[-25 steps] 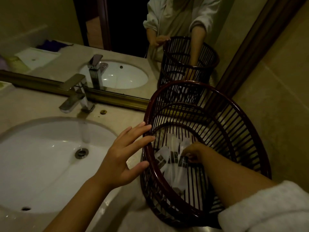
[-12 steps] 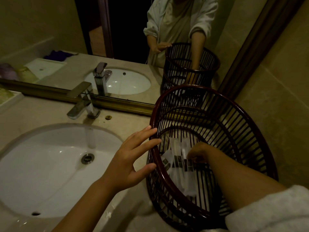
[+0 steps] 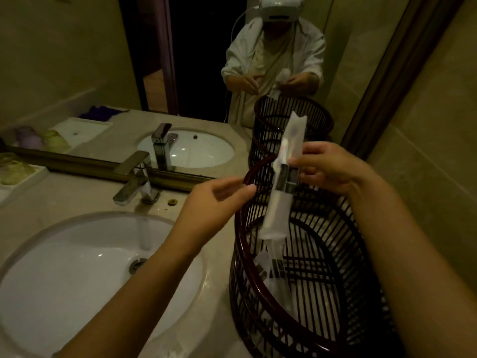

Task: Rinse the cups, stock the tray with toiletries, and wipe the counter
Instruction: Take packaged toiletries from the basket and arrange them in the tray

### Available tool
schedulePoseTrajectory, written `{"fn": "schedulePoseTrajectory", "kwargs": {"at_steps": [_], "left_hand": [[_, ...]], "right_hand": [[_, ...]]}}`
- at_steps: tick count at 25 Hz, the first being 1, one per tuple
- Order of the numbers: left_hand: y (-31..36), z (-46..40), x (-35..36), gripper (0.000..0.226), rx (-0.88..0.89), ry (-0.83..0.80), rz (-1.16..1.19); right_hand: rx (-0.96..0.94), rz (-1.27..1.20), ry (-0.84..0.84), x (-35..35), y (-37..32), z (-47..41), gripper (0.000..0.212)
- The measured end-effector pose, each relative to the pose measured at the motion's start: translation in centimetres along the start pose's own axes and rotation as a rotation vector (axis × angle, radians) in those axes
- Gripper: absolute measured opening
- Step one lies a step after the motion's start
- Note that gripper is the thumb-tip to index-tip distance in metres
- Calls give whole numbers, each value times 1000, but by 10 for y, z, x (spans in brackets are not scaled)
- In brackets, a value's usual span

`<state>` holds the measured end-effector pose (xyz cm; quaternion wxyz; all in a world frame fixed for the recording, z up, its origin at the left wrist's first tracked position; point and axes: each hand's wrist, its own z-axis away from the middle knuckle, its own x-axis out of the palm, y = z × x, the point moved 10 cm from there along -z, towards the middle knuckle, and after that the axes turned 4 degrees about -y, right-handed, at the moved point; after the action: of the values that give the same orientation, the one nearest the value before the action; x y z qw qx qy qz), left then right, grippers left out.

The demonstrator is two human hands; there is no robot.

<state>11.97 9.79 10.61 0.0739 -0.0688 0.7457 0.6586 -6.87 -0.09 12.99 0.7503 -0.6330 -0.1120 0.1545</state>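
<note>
Fingers (image 3: 307,161) of the right hand (image 3: 333,169) are pinching a wrapped packet (image 3: 282,182) upright above the basket (image 3: 304,293), while the left hand (image 3: 214,202), fingers loosely spread and holding nothing, is hovering just beside the packet. More packets (image 3: 273,270) are lying in the basket on the bench (image 3: 77,197). Stocking is seemingly just beginning; the tray (image 3: 15,184) is sitting well apart at far left, contents unclear. Wiping appears to be waiting; cups cannot be judged.
</note>
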Motion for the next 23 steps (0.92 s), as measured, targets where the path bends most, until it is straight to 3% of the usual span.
{"fn": "schedulePoseTrajectory", "kwargs": {"at_steps": [2, 5, 11, 14, 16, 18, 20, 21, 23], "left_hand": [[7, -8, 4, 44, -50, -37, 36], [2, -8, -11, 16, -86, 54, 109], [-21, 2, -27, 10, -189, 125, 237], [-29, 6, -34, 10, -206, 149, 269], [-35, 8, -38, 9, -222, 164, 299], [-40, 9, -39, 7, -244, 155, 325], [-41, 8, -35, 7, -259, 124, 372], [-41, 7, -33, 8, -265, 105, 413], [-43, 7, -28, 13, -276, 60, 523]], "right_hand": [[-45, 21, -19, 38, -7, 6, 32], [-26, -95, -8, 71, 7, 9, 22], [113, -308, -156, 101, 30, 13, 24], [78, -253, -25, 84, 30, 14, 31], [-99, -61, 198, 60, 12, 20, 25], [-517, 314, 317, 67, -33, 41, 19], [-929, 762, 184, 120, -57, 67, 14], [-1044, 934, 95, 143, -51, 74, 12], [-1079, 1071, 12, 159, -39, 75, 8]]}}
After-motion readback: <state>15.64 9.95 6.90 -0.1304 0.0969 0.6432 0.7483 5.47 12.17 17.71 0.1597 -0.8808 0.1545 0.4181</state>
